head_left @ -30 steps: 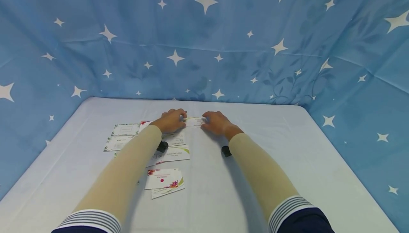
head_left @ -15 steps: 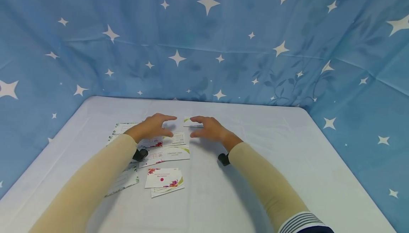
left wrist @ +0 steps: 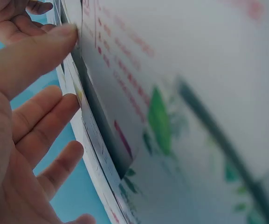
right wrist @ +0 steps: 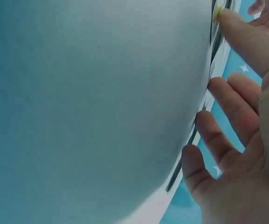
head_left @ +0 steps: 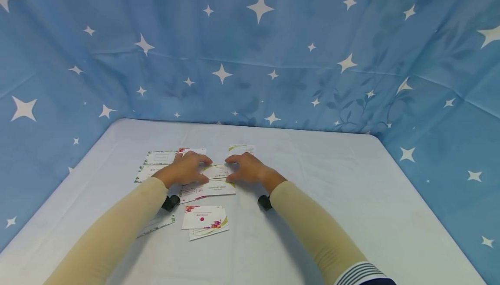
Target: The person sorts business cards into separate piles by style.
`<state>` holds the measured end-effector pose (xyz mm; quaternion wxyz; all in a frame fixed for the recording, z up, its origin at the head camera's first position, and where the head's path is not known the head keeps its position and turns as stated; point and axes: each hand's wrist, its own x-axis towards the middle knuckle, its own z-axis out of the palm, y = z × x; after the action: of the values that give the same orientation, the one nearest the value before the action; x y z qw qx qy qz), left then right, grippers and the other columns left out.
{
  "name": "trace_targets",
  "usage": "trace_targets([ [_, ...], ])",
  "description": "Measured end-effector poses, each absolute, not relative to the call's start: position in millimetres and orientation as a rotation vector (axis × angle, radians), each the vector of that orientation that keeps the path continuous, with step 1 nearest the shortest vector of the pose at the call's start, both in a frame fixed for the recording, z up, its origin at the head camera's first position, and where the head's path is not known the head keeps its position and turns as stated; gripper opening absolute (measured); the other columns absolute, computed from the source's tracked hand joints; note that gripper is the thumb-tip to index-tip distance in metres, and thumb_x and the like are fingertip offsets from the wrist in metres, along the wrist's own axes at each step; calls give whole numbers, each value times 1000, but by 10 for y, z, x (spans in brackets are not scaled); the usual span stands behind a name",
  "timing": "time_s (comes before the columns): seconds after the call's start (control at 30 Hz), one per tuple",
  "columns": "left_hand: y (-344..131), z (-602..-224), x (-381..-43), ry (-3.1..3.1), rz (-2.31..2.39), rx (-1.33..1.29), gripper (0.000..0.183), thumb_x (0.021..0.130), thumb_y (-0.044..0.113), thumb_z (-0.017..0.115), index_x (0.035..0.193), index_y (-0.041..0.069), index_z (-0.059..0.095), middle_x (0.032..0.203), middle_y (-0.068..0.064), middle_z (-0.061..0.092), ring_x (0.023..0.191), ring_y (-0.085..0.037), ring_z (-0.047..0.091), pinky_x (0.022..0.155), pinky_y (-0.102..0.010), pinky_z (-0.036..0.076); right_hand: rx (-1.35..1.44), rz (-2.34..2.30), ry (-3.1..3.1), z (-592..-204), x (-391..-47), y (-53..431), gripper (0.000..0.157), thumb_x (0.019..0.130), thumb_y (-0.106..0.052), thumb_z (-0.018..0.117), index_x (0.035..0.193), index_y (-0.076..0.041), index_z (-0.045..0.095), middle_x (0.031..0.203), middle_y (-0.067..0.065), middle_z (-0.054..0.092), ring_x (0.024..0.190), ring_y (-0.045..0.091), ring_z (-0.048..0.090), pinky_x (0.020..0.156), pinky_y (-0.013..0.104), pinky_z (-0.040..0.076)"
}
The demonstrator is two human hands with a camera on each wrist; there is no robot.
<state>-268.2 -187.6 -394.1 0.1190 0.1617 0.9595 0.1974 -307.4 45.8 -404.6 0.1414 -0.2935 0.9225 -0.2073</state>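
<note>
In the head view my left hand (head_left: 186,168) and right hand (head_left: 250,168) stand on either side of a white business card (head_left: 217,171) with a green curve. Their fingertips are at its left and right ends. In the left wrist view the thumb and loosely spread fingers are apart, near a card with red print (left wrist: 125,70). My right thumb, in the right wrist view, touches a yellow-green card corner (right wrist: 216,13), while the other fingers reach along the table edge-on. Just in front lies a "COMPANY LOGO" card (head_left: 219,188). A green-curved card (head_left: 241,149) lies behind my right hand.
Leaf-bordered cards (head_left: 160,157) lie to the left, and another leaf-bordered card (head_left: 158,224) is partly under my left forearm. A flower-printed card (head_left: 202,217) overlaps a green-curved card (head_left: 211,233) at the front. A starry blue curtain (head_left: 250,59) hangs behind the white table (head_left: 332,168).
Both hands have let go of the card at the back, which stays lying there. They have spread apart, come nearer, and closed in on the white card in the middle.
</note>
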Motion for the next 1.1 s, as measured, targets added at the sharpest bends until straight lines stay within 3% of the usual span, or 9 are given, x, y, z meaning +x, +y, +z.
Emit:
trace_targets([
  [0.3, -1877, -4016, -2731, 2779, 701, 495, 50, 87, 25, 79, 132, 11, 62, 134, -7, 60, 132, -34, 46, 105, -61, 25, -812, -587, 2691, -4058, -3030, 423, 59, 88, -32, 79, 141, -14, 58, 140, 2, 58, 136, 24, 45, 111, 40, 33],
  [0.77, -1882, -4019, -2778, 2717, 862, 433, 55, 85, 18, 81, 133, 7, 58, 135, -10, 59, 130, -31, 49, 107, -64, 21, -701, -652, 2658, -4031, -3051, 369, 58, 86, -27, 81, 139, -15, 60, 140, 1, 58, 135, 25, 43, 112, 42, 30],
  [1.1, -1862, -4025, -2776, 2787, 778, 417, 50, 86, 23, 80, 131, 11, 60, 132, -7, 60, 127, -30, 48, 103, -63, 22, -722, -780, 2634, -4051, -3058, 393, 65, 84, -21, 81, 141, -7, 54, 130, 6, 57, 120, 22, 50, 108, 39, 36],
])
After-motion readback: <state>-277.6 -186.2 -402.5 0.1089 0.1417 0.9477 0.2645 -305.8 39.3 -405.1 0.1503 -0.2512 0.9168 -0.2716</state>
